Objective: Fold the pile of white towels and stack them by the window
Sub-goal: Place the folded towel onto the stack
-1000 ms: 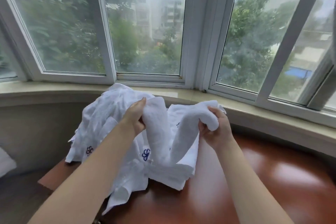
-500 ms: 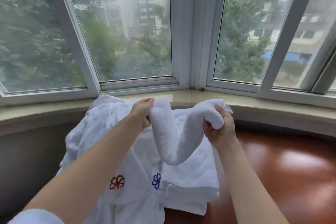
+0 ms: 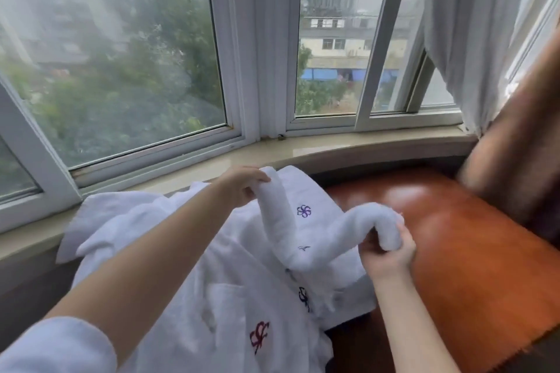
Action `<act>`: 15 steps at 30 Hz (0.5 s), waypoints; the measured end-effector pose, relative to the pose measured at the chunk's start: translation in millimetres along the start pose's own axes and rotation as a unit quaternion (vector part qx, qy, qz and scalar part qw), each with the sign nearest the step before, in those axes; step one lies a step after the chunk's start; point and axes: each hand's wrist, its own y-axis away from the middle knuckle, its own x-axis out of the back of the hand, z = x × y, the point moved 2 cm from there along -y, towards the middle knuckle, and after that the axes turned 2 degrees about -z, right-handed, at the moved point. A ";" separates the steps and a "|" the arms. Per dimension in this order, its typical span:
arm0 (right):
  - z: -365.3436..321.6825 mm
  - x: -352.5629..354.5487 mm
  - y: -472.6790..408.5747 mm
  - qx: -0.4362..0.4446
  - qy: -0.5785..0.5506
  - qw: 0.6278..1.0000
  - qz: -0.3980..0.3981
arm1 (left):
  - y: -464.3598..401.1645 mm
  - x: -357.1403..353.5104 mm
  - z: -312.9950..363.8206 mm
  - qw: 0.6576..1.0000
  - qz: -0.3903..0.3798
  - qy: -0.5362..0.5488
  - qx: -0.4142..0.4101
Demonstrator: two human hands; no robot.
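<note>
Both hands hold one white towel [image 3: 281, 239] up over the pile of towels [image 3: 188, 275]. Left hand [image 3: 242, 185] is raised near the window sill [image 3: 348, 147], fingers curled, pinching one end of the towel w/ thumb and fingertips. Right hand [image 3: 389, 251] sits lower and to the right, fingers wrapped round the other end, which drapes over the top of the fist. Btwn the hands the towel sags in a U, its low point touching the pile. The pile lies rumpled on the reddish-brown surface [image 3: 454, 251], left part up against the sill; several towels show small embroidered flower marks, purple, dark blue and red. A folded one w/ a purple mark lies flat just behind the held towel. White sleeve [image 3: 54, 345] at bottom left. Sheer curtain [image 3: 463, 24] and brown drape [image 3: 515, 130] hang at right.
</note>
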 end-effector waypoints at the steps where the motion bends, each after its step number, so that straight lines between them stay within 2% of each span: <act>1: 1.7 16.8 7.2 0.000 -0.034 0.999 0.041 | -5.6 -1.0 -2.5 1.000 0.003 0.005 0.012; 2: 2.0 29.7 13.8 0.003 -0.069 0.994 0.080 | -12.2 -2.1 -4.0 1.000 0.005 0.012 0.019; 4: 2.6 46.4 16.3 0.005 -0.061 0.991 0.115 | -23.4 -9.2 0.2 0.999 -0.014 0.024 0.021; 6: -2.7 35.1 16.4 0.031 -0.045 0.994 0.096 | -37.6 -14.9 10.7 0.998 -0.036 0.045 0.015; 11: -28.4 -13.3 1.9 0.059 0.019 0.998 0.011 | -87.2 -12.1 55.9 0.995 0.017 0.085 -0.046; 13: -22.0 -6.4 -9.7 0.045 0.064 0.995 0.058 | -116.0 -2.6 66.1 0.994 0.068 0.065 -0.064; 15: 4.0 22.6 -18.0 -0.004 0.135 0.981 0.140 | -137.8 5.3 54.9 0.995 0.093 0.013 -0.032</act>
